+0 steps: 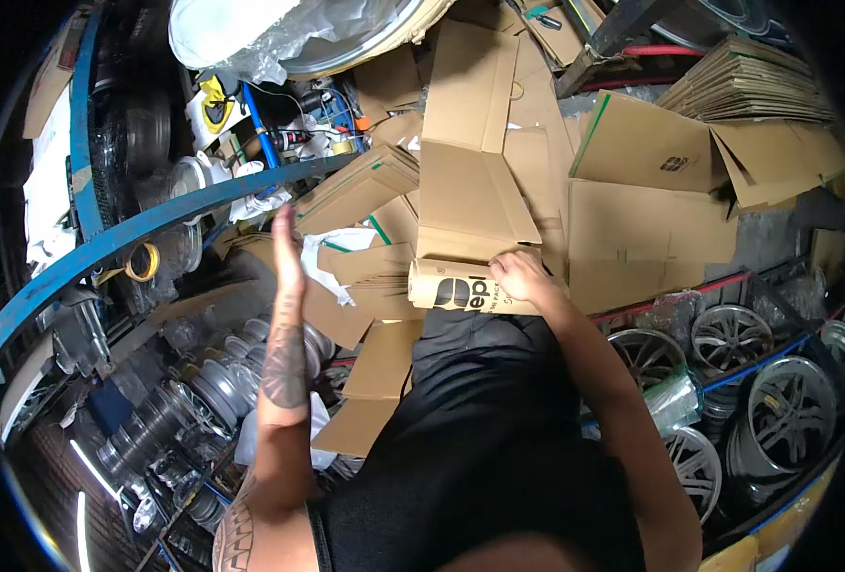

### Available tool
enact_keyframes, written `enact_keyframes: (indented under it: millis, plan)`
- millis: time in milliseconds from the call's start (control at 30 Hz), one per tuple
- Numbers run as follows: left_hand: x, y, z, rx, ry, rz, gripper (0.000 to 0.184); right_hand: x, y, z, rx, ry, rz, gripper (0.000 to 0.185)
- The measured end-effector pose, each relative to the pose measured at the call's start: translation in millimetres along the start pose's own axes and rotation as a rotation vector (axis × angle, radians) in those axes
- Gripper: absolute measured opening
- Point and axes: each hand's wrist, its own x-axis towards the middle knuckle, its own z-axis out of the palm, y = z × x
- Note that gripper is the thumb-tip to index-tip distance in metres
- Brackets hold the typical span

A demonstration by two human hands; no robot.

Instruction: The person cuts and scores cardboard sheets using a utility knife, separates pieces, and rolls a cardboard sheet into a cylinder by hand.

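A long brown cardboard box (460, 191), partly folded, stretches away from my lap, with its printed flap (441, 290) nearest to me. My right hand (525, 278) is on that flap at its right end, fingers bent over its upper edge and covering part of the black lettering. Raised to the left of the box, my left hand (289, 253) is seen edge-on, fingers stretched out and nothing visible in it. Below and right of that hand lie more flattened cardboard sheets (370, 286) and a torn white piece (336, 272).
A blue metal bar (165, 202) curves across the left, with a yellow tape roll (142, 261) near it. Alloy wheels (789, 410) fill racks at lower right, and more rims (217, 386) stand at left. A cardboard stack (746, 86) leans at upper right.
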Motion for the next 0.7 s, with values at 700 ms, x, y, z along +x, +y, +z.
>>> enact_keyframes:
  millis: [700]
  plan:
    - [14.6,-29.0,43.1,-0.009,0.072,0.189,0.056,-17.9,-32.6,6.0,-0.054,0.114,0.296,0.047]
